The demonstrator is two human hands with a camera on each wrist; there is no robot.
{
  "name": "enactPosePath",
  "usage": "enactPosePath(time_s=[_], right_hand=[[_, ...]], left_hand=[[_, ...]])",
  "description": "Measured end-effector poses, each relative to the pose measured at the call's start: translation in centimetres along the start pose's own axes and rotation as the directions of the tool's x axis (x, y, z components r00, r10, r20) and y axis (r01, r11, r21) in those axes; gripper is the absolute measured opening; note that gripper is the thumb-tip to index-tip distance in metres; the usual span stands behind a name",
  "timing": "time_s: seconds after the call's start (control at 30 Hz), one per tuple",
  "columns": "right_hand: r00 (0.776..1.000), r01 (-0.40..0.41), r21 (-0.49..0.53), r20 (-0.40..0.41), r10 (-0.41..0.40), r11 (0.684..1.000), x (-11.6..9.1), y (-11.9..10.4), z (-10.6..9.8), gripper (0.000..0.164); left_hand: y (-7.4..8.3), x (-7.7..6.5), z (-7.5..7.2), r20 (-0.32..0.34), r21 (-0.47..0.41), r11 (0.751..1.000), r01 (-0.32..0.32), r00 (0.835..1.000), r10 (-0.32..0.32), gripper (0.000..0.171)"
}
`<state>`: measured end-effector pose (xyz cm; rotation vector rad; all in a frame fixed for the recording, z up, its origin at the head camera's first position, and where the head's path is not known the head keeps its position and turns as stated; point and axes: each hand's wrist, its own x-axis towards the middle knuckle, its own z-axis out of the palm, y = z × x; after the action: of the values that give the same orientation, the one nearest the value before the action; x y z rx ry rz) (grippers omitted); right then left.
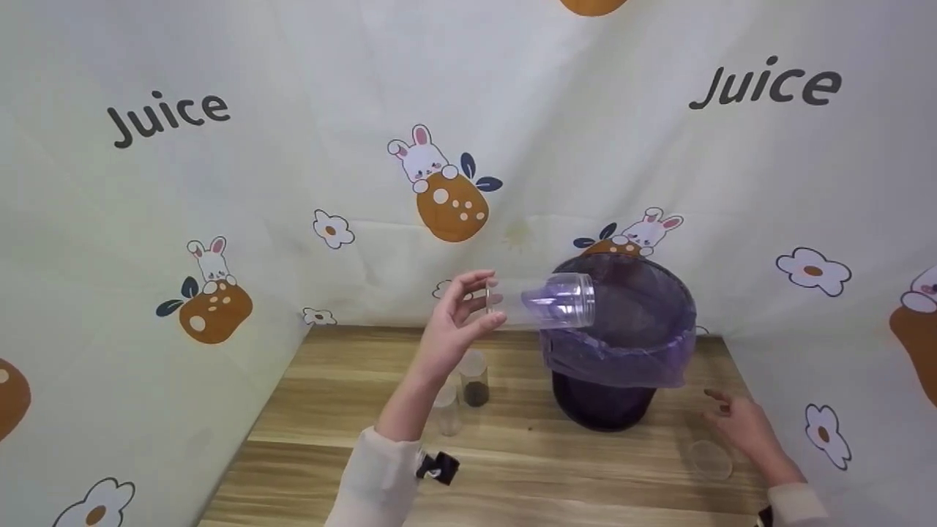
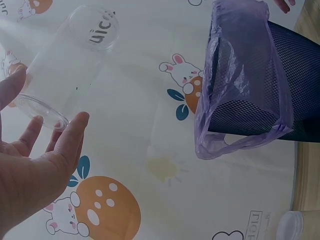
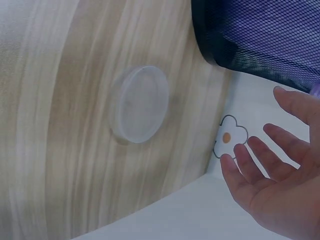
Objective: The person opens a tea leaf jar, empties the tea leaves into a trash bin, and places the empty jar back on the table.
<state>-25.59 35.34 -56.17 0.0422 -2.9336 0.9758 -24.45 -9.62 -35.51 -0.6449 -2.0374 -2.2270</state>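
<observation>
My left hand [image 1: 450, 333] grips a clear plastic jar [image 1: 542, 301] by one end, its fingers and thumb round the rim of the base. The jar lies on its side in the air, its ridged end toward the mouth of a dark mesh trash bin [image 1: 604, 404] lined with a purple bag [image 1: 618, 366]. Two tiny dark specks show against the jar in the left wrist view; otherwise it looks see-through. My right hand [image 1: 743, 424] hovers with spread, loosely bent fingers, holding nothing. Near it, a round translucent lid [image 3: 142, 105] lies on the table, apart from the fingers.
Two small lidded clear containers stand left of the bin: one with dark contents [image 1: 476, 391], one pale container [image 1: 446, 413] in front. The wooden table [image 1: 556, 487] meets a printed curtain [image 1: 351, 146] behind and at both sides. A small speck lies before the bin.
</observation>
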Motion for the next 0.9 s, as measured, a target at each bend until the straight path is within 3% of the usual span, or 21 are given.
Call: enactPosePath(time_s=[0.4, 0.67, 0.9], right_hand=[[0.999, 0.003, -0.023, 0.034, -0.002, 1.0, -0.8, 1.1, 0.9, 0.047], [0.987, -0.102, -0.085, 0.117, 0.112, 0.991, -1.0, 1.6, 1.5, 0.056], [0.99, -0.072, -0.04, 0.115, 0.076, 0.997, -1.4, 2.2, 2.7, 0.055]], left_hand=[[0.0, -0.4, -0.3, 0.015, 0.004, 1.0, 0.014, 1.0, -0.014, 0.059], [-0.1, -0.6, -0.5, 0.011, 0.02, 1.0, 0.023, 1.0, -0.024, 0.059], [-0.1, -0.8, -0.6, 0.009, 0.014, 0.999, 0.031, 0.999, -0.031, 0.059]])
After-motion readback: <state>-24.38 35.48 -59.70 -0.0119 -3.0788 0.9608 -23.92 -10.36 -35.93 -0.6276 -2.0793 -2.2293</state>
